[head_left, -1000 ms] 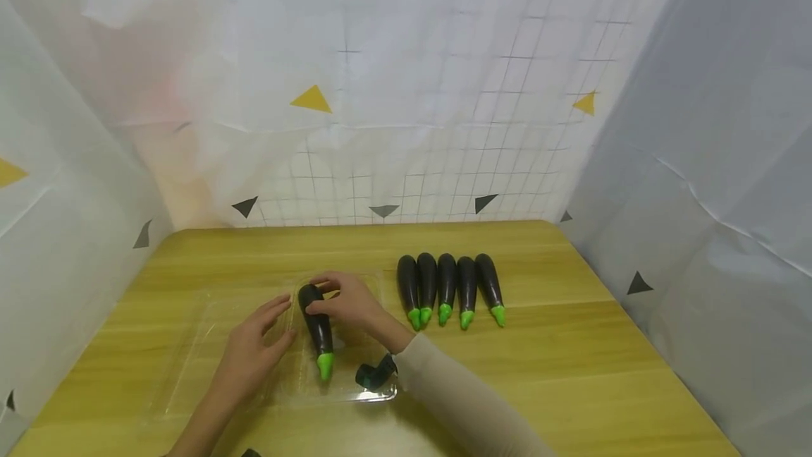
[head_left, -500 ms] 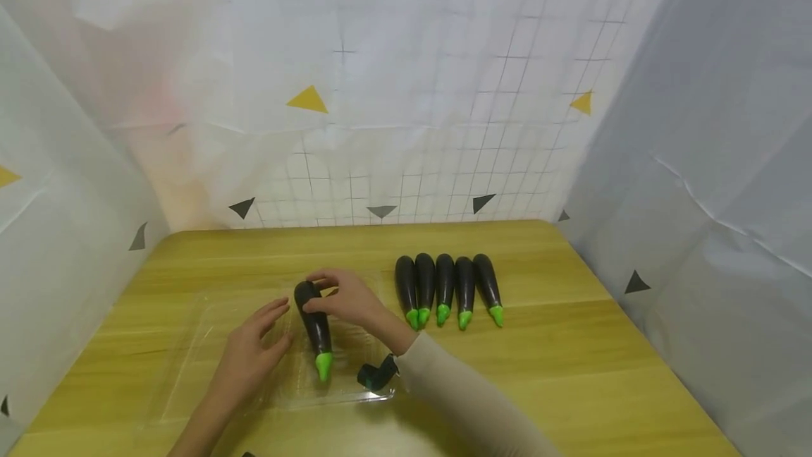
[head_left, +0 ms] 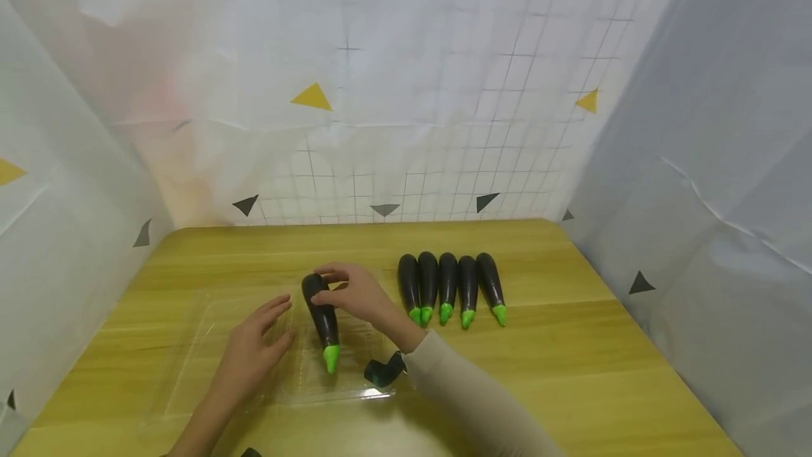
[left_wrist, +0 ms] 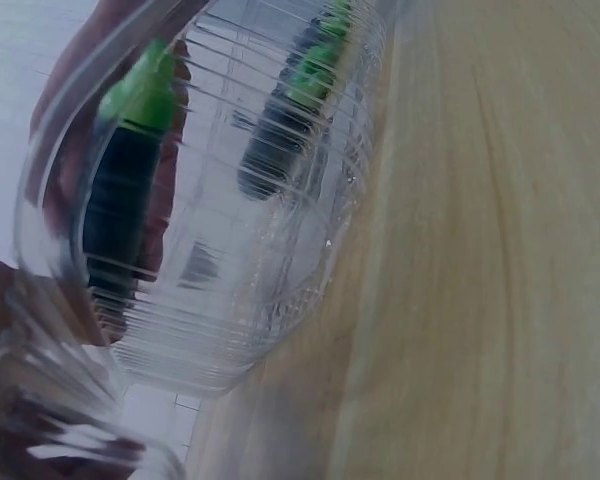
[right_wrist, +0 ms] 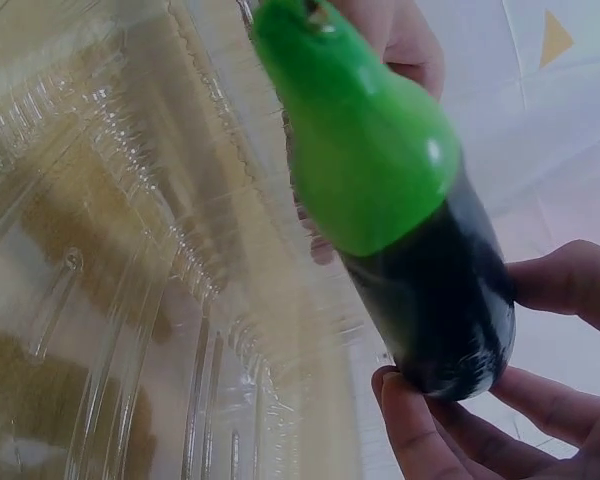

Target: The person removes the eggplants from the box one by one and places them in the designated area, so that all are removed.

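In the head view, my right hand (head_left: 358, 295) holds a dark purple eggplant (head_left: 323, 319) by its thick end, thumb on one side and fingers on the other. Its bright green stem end points back toward me. Below it lies a clear plastic clamshell container (head_left: 377, 393), spread flat with its two halves side by side. The right wrist view has the eggplant (right_wrist: 430, 290) tilted over the ribbed container floor (right_wrist: 130, 300). My left hand (head_left: 250, 351) hovers at the container's middle with loosely bent fingers and nothing in its grasp. Through the clear wall (left_wrist: 200, 330), the left wrist view shows the eggplant (left_wrist: 125, 190).
Several more eggplants (head_left: 447, 281) lie in a row on the wooden table (head_left: 539, 372), right of the container, green ends toward me. A dark wrist device (head_left: 383, 370) sits under the right wrist. White sheeting (head_left: 406, 161) with coloured triangles encloses the table's back and sides.
The right hand has shifted slightly to the right and away from me over the last half second, carrying the eggplant with it. The left hand stays nearly still.
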`<state>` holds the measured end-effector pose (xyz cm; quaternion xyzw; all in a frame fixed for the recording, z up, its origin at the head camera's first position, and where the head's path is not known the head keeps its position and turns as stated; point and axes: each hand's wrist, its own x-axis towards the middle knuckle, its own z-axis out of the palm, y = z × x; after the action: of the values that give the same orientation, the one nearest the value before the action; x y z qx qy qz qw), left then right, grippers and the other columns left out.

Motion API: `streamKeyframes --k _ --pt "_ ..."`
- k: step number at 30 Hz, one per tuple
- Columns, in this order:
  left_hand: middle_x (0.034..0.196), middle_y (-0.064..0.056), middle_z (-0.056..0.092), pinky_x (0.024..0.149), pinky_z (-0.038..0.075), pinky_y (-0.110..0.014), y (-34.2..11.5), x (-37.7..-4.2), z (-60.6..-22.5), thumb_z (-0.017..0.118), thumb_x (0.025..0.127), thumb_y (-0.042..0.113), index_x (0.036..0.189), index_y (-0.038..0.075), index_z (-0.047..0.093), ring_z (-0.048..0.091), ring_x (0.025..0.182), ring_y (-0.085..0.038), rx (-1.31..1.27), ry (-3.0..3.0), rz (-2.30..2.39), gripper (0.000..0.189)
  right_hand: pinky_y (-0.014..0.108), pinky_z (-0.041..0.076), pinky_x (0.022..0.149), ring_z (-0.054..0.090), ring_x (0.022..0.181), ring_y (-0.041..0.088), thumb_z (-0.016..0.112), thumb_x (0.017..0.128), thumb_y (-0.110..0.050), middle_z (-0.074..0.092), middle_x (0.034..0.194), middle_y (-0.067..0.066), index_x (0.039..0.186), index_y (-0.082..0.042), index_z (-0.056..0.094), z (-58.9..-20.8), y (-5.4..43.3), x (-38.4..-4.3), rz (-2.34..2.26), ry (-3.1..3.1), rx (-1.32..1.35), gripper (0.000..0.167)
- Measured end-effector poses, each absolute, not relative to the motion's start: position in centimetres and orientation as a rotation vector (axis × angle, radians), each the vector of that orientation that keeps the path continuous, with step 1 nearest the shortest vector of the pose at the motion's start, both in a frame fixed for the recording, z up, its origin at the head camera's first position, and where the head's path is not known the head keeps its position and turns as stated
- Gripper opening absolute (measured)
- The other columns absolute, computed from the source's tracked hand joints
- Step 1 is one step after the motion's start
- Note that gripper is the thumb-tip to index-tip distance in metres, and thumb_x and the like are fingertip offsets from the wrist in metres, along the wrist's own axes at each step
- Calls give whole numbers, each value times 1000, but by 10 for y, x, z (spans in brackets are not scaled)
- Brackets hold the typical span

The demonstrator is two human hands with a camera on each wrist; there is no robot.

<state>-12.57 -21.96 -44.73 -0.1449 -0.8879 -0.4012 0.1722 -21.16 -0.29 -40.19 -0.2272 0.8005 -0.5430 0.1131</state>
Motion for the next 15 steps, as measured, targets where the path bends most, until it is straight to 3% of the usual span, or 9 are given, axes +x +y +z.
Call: streamKeyframes --k 3,9,15 --pt "146 -22 56 99 53 -56 -219 -126 -447 76 90 -3 136 -10 61 53 133 -46 -404 -2532 -1140 49 31 61 81 69 104 17 82 91 -30 69 130 1 139 -18 68 -404 0 -212 -1604 2365 -662 52" --pt "148 -21 56 99 53 -58 -218 -125 -445 75 92 -1 138 -10 61 57 127 -46 -364 -2561 -1162 49 45 61 88 69 101 14 80 92 -30 67 133 -1 143 -19 66 -404 6 -209 -1698 2306 -667 54" --pt "149 -21 55 100 52 -59 -217 -124 -444 75 93 0 138 -9 60 58 126 -47 -357 -2563 -1169 49 38 61 85 70 102 13 80 93 -29 65 136 -5 140 -25 68 -402 10 -206 -1755 2299 -683 49"
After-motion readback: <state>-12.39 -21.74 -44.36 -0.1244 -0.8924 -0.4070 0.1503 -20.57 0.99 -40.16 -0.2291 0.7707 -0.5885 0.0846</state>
